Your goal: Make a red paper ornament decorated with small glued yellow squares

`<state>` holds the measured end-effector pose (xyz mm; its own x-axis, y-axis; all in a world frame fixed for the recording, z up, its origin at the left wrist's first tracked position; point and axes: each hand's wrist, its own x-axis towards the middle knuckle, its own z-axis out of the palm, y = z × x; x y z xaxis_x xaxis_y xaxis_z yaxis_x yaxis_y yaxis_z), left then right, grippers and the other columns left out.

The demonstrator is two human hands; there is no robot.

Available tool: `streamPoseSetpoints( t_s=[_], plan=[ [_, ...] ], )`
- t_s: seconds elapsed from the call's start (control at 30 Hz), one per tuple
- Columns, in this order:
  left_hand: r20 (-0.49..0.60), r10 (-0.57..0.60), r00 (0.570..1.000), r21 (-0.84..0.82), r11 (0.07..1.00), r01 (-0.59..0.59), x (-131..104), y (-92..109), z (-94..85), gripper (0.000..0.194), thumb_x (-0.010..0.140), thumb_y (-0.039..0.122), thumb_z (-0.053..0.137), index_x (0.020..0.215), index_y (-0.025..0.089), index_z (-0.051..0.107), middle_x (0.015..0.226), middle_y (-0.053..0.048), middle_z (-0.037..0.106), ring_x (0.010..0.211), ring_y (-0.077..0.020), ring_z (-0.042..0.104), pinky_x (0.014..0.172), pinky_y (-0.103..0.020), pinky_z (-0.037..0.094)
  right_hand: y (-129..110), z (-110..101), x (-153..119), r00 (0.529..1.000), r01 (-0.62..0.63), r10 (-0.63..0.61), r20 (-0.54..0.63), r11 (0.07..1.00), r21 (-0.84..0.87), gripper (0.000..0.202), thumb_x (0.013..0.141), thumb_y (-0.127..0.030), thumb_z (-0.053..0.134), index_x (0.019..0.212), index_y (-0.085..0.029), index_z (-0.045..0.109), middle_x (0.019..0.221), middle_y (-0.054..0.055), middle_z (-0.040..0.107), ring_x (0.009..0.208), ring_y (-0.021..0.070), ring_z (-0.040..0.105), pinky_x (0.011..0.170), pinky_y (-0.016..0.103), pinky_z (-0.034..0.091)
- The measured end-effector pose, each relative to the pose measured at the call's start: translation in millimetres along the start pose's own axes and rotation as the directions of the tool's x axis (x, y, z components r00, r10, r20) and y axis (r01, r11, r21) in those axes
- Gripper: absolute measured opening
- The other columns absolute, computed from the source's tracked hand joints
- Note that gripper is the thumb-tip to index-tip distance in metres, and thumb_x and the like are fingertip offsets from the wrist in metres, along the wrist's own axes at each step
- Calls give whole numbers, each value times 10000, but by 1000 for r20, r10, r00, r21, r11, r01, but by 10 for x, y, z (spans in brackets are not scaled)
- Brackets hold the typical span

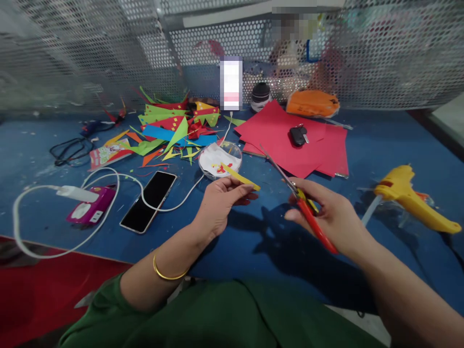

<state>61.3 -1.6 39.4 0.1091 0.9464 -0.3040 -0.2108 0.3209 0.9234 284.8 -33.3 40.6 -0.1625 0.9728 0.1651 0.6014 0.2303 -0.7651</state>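
Between the thumb and fingers of my left hand (226,203) is a narrow yellow paper strip (241,178), its far end over a small clear dish (237,166). White paper lines the dish, with tiny red and yellow paper bits (222,168) on it. My right hand (331,212) grips a pair of scissors (314,227) with red and yellow handles. The blades point away and to the left, toward the red sheets, and look close together. Strip and scissors are apart from each other.
Colored paper scraps (177,128) are heaped at the back left. Red paper sheets (279,140) lie behind the scissors, with a car key (298,135) on top. A yellow glue gun (413,195) rests at right. A dark phone (149,200), white cable and purple adapter (92,207) occupy the left.
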Motion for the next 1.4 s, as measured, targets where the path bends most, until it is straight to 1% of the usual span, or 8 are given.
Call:
streamPoseSetpoints(
  t_s=[0.07,0.13,0.37,0.53,0.77,1.0,1.13,1.4],
  plan=[
    [-41,21,999,-14,1000,-22,21,36,-34,210,676,291,850,783,159,727,736,-35,754,693,-164,723,663,-274,535,27,-48,13,997,75,-72,27,990,-117,694,774,-706,684,1230,-183,661,905,82,696,698,203,645,573,298,528],
    [-60,37,998,-35,999,-39,31,57,-54,178,676,266,840,769,165,726,725,-29,749,691,-159,722,665,-273,538,44,-67,20,991,125,-114,64,972,-200,706,804,-731,630,1241,-178,662,924,94,704,680,202,655,573,302,534],
    [-67,64,996,-75,995,-69,28,41,-59,123,698,235,821,760,172,735,725,-35,759,690,-138,709,691,-267,534,74,-31,9,967,254,-225,123,907,-335,654,844,-683,623,1231,-158,678,905,92,705,650,201,662,568,319,545],
    [-49,69,996,-99,992,-74,31,23,-52,159,662,230,846,772,171,748,741,-33,766,703,-147,713,707,-281,553,82,-26,-3,954,299,-273,125,889,-345,610,872,-641,624,1256,-169,668,895,90,699,683,201,677,584,304,538],
    [-35,81,996,-100,991,-84,35,6,-44,131,677,195,825,796,192,771,767,-19,772,693,-134,709,706,-276,562,71,-10,-19,939,343,-319,129,855,-388,671,911,-671,522,1263,-117,655,856,83,670,651,188,662,554,296,507],
    [-33,70,997,-83,994,-73,32,5,-30,127,664,207,835,770,188,769,749,-26,762,699,-142,700,709,-289,553,52,-6,-12,932,363,-341,127,848,-387,665,933,-649,499,1247,-85,659,836,85,672,654,194,665,572,313,514],
    [-25,52,998,-110,992,-54,25,8,-21,117,652,207,840,741,179,770,734,-24,757,698,-134,697,707,-272,547,47,3,-16,930,367,-345,129,849,-379,664,927,-651,508,1238,-85,661,837,84,676,643,186,658,570,311,515],
    [-2,60,998,-100,993,-60,15,22,-14,107,683,184,813,784,177,780,760,-25,766,696,-125,692,690,-253,547,32,-3,-20,942,335,-305,141,882,-331,655,884,-688,557,1204,-129,676,845,77,690,619,167,661,530,266,498]
  ],
)
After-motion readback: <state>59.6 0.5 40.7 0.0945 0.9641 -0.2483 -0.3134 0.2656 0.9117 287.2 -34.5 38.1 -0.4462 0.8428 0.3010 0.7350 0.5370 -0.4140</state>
